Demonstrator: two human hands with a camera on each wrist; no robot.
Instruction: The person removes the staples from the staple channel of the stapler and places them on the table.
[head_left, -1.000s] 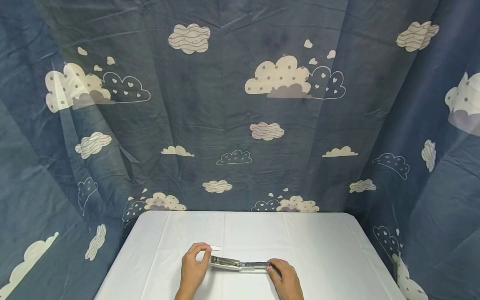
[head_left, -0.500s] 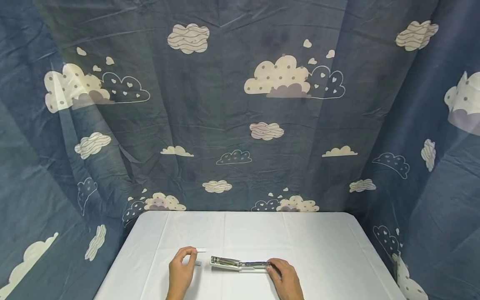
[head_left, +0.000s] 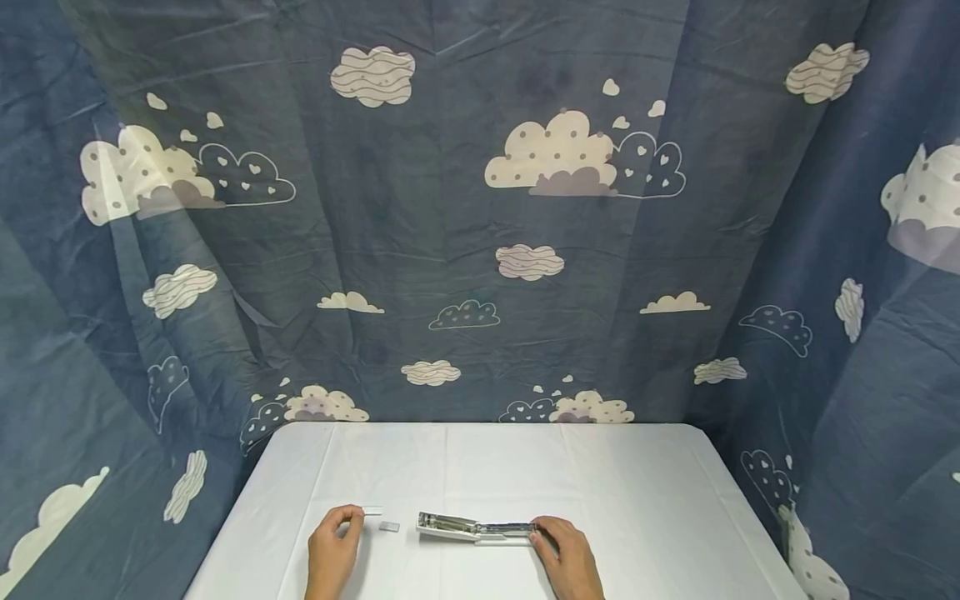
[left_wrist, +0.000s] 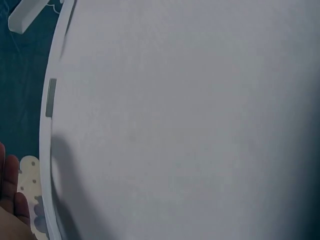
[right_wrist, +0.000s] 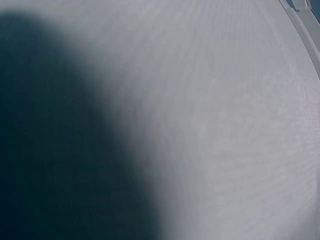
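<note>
An opened stapler lies in the middle of the white table, its two halves spread lengthwise and the metal inside facing up. My right hand grips its right end between thumb and fingers. To the left, my left hand pinches a small thin white strip just above the table. A short grey staple strip lies on the cloth between that hand and the stapler; the left wrist view shows this grey strip too. The left hand appears there only at the edge, the white strip out of sight.
The white-covered table extends to both sides and behind the stapler. A dark blue curtain printed with clouds surrounds its back and sides. Dark blur covers the left part of the right wrist view.
My left hand has moved left, away from the stapler, still pinching the white strip. The grey staple strip has come into sight beside it. My right hand stays on the stapler.
</note>
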